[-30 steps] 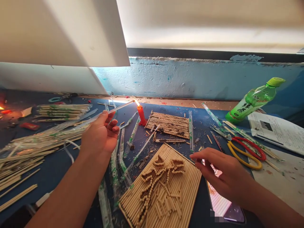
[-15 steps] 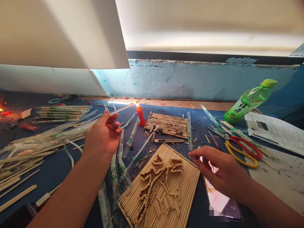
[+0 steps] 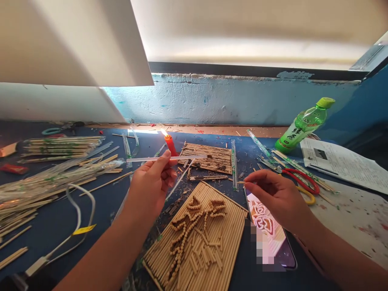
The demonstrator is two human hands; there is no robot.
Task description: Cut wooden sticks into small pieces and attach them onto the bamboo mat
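My left hand [image 3: 151,180] pinches a translucent glue stick [image 3: 192,157], held level with its darkened end pointing right. Just behind it burns a red candle [image 3: 170,146], partly hidden by the fingers and stick. My right hand [image 3: 271,194] has thumb and forefinger closed on a short piece of wooden stick [image 3: 241,182], mostly covered by the fingertips. Between my forearms lies a panel of wooden sticks [image 3: 233,230]. Small upright stick pieces form a curving raised outline [image 3: 183,232] on it, beside several loose cut pieces [image 3: 209,255].
A phone [image 3: 263,218] lies under my right hand. Beyond are red-and-yellow-handled scissors [image 3: 298,178], a green tea bottle [image 3: 301,127] and papers [image 3: 342,161]. Behind the panel sit a utility knife [image 3: 209,178] and a smaller stick panel [image 3: 209,155]. Stick bundles [image 3: 63,145] and a white cable [image 3: 77,210] occupy the left.
My left hand has drawn the glue stick back from the candle flame and swung its dark end to the right. The right hand stays near the phone, fingers pinched. The view has shifted slightly right.
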